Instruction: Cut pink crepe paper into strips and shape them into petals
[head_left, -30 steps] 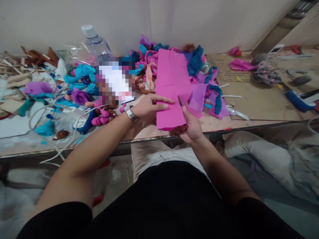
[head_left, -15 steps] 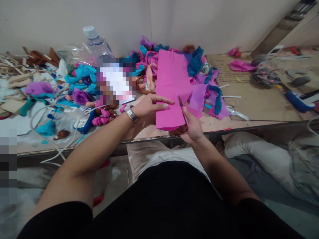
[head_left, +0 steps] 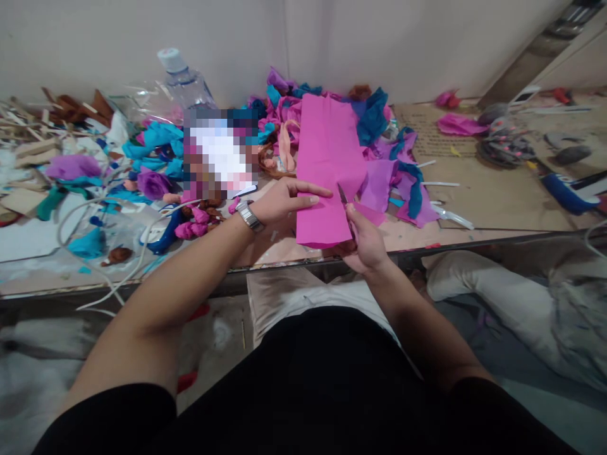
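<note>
A bright pink crepe paper sheet [head_left: 327, 139], apparently folded in layers, lies lengthwise from the paper pile towards the table's front edge. My left hand [head_left: 279, 201], with a metal watch at the wrist, rests on its left side, fingers stretched out over the surface. My right hand [head_left: 365, 243] is closed around a pair of scissors [head_left: 343, 193] at the sheet's right edge. The dark blades show on the paper and the handles are mostly hidden by the hand. Right of the blades, a pink flap of the sheet [head_left: 372, 213] slants outward.
Crumpled teal paper [head_left: 372, 120] and purple paper [head_left: 377, 183] surround the sheet. A clear bottle [head_left: 187, 85] stands at the back left, near wood pieces [head_left: 38, 151]. White cable [head_left: 137, 262] hangs over the front edge. Cardboard [head_left: 502, 196] lies right, beside another person's leg [head_left: 488, 284].
Hardly anything differs. The scissors and my right hand have shifted very slightly, while my left hand stays in place on the pink paper.
</note>
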{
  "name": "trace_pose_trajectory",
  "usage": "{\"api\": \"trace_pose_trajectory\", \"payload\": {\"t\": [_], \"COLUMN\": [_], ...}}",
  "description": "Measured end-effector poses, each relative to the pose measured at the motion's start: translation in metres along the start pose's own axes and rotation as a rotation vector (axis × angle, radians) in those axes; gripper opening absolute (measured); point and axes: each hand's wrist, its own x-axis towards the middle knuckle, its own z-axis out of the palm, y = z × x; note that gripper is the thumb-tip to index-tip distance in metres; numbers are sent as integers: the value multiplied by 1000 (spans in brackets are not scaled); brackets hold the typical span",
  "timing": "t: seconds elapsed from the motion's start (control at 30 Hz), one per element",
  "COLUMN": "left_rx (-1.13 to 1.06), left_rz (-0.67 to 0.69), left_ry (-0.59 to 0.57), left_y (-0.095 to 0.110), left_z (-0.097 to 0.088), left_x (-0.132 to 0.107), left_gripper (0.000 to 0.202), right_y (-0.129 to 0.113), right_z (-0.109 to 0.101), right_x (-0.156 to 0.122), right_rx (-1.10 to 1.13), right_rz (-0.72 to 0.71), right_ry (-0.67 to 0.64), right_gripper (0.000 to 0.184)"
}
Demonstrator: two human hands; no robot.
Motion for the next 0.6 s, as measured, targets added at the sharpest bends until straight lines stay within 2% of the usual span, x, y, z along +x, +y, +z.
{"api": "trace_pose_trajectory", "payload": {"t": [0.2,0.5,0.6], "left_rx": [24,4,-29], "left_rz": [12,26,46], "left_ry": [5,-5,29], "left_y": [0,1,0], "left_z": [0,-1,0], "left_x": [0,0,3], "left_gripper": [46,47,50], "right_y": [0,1,2], "right_z": [0,0,-1], "right_x": [0,2,2], "right_rx": [19,0,4], "right_rz": [20,-22,-29], "right_ry": [53,53,44], "right_gripper": [50,53,54]}}
